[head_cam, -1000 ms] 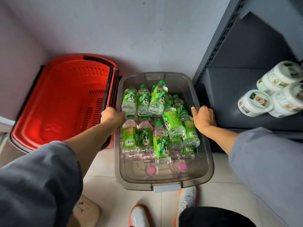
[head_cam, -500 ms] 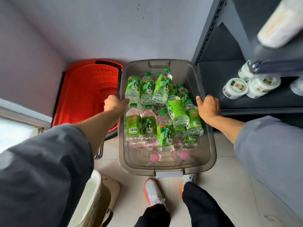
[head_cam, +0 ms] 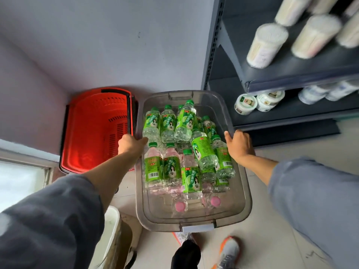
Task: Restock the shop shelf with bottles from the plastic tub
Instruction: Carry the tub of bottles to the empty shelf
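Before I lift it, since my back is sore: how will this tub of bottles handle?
Probably heavy: the plastic tub holds many full bottles. They lie loose and stacked, so they may roll and shift the load. The left hand and right hand grip thin opposite rims, which might flex.

Both arms are stretched forward and down; the left hand and right hand are curled closed, sleeves pushed up.
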{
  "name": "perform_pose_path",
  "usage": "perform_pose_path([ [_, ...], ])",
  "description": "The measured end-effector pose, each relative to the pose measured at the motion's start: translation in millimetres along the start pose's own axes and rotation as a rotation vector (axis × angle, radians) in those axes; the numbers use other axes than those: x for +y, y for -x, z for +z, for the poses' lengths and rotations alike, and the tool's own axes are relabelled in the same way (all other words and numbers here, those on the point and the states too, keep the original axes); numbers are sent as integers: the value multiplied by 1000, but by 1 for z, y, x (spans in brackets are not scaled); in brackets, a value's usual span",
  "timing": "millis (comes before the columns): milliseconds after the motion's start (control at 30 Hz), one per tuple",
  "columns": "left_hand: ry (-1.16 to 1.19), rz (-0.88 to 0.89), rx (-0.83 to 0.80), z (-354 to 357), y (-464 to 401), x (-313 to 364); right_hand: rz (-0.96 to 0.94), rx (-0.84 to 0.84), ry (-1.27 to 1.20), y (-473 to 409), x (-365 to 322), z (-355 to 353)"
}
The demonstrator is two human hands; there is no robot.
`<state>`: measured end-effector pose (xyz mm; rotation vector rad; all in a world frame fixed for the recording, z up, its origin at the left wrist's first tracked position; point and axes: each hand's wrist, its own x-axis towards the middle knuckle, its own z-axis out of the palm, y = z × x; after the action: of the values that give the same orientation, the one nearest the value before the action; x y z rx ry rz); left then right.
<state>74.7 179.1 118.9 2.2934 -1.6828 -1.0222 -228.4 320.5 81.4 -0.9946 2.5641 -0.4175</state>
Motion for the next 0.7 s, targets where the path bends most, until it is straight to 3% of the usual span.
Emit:
perform_pose_path([
  [267, 33, 24, -25, 13, 43, 10, -38, 51, 31, 13, 48, -23],
  [700, -6, 96, -85, 51, 111, 77, 82, 75, -18, 38, 128, -97],
])
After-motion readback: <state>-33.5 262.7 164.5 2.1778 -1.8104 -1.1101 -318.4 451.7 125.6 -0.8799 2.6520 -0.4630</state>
